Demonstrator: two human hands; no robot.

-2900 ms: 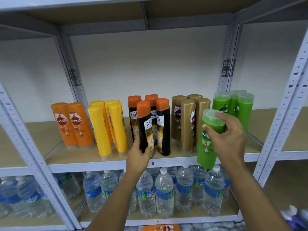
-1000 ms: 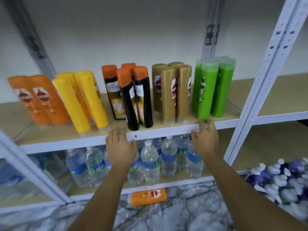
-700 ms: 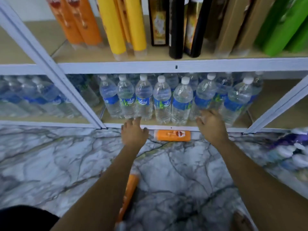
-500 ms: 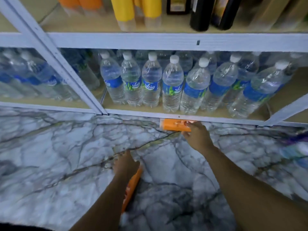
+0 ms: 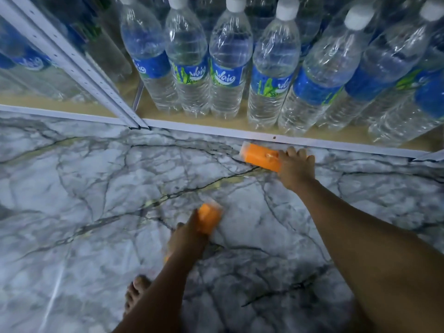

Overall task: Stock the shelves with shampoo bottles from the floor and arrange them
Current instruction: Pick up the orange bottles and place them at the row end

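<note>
Head view: right hand [image 5: 296, 169] grips the orange shampoo bottle [image 5: 260, 159] at 1 o'clock, left hand [image 5: 189, 236] clasps another orange bottle [image 5: 208, 218]; lift both squarely off the marble floor [image 5: 96, 188].

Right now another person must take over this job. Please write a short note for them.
Right hand grips an orange shampoo bottle lying on the marble floor, beside the bottom shelf's front rail.
Left hand holds a second orange bottle; the view is blurred, so lift cannot be judged.
Water bottles fill the bottom shelf.
Done: both bottles reached.
Left: carry them to the shampoo shelf, out of view, and arrange them.
</note>
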